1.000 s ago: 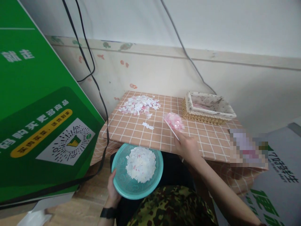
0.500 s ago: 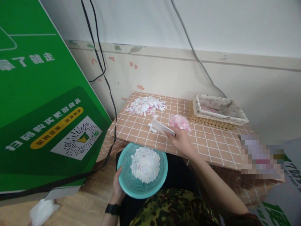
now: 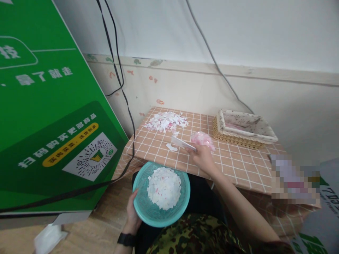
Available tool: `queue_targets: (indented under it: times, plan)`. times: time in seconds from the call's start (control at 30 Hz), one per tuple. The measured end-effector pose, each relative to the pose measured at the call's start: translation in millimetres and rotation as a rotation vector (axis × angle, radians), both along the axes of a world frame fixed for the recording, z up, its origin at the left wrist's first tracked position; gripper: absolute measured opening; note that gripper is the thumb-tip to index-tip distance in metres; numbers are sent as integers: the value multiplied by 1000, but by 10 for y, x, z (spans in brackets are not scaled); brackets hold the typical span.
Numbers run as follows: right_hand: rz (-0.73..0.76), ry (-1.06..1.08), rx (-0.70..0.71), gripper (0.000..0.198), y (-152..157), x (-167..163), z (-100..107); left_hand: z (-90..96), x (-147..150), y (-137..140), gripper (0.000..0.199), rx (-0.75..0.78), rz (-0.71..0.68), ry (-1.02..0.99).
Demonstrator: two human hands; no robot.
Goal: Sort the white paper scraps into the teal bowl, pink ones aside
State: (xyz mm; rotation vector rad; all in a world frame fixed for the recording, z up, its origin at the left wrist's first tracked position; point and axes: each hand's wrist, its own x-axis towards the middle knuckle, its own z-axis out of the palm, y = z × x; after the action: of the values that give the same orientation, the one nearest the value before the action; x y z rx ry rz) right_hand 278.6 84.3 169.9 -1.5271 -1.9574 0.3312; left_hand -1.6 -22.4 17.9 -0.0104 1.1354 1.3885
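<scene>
My left hand (image 3: 134, 211) grips the rim of a round teal plastic strainer basket (image 3: 141, 197) held at my lap, just below the table edge. White paper scraps (image 3: 164, 187) with a few pink bits lie heaped inside it. Over the table, my right hand (image 3: 202, 157) is closed on a flat white card (image 3: 182, 143), tilted with its far end towards a few loose paper scraps (image 3: 172, 147). Just beyond my right hand lies a clear bag of pink pieces (image 3: 202, 138). A larger pile of torn white and pink paper (image 3: 166, 121) sits at the far left of the table.
The table has a brown checked cloth (image 3: 233, 171). A lined wicker basket (image 3: 238, 139) stands at the back right. On the left is a green printed panel (image 3: 53, 116), with a black strap (image 3: 134, 130) hanging before it. A white bag (image 3: 49, 238) lies on the floor.
The view has shifted slightly, so the scene sits a little lower. The card appears turned more edge-on near the loose scraps. Both hands keep their holds.
</scene>
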Motion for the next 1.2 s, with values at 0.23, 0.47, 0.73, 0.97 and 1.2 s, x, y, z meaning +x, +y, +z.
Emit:
queue_targets:
  times: [0.23,0.47,0.73,0.97,1.2]
  plan:
    - [128,153,-80,25,-128,70,-17,269,15,38,13,36,7,-6]
    - [279,171,-114,27,-192,21,43,492,-52,213,23,79,-96,-109]
    - [172,147,-41,29,-199,-132,0,657,-63,244,26,103,-121,-97]
    - [85,-38,-1,37,80,-198,-112,629,-69,251,24,126,-105,-67]
    - [377,146,-102,28,-162,-224,8,617,-100,241,19,87,-108,-39]
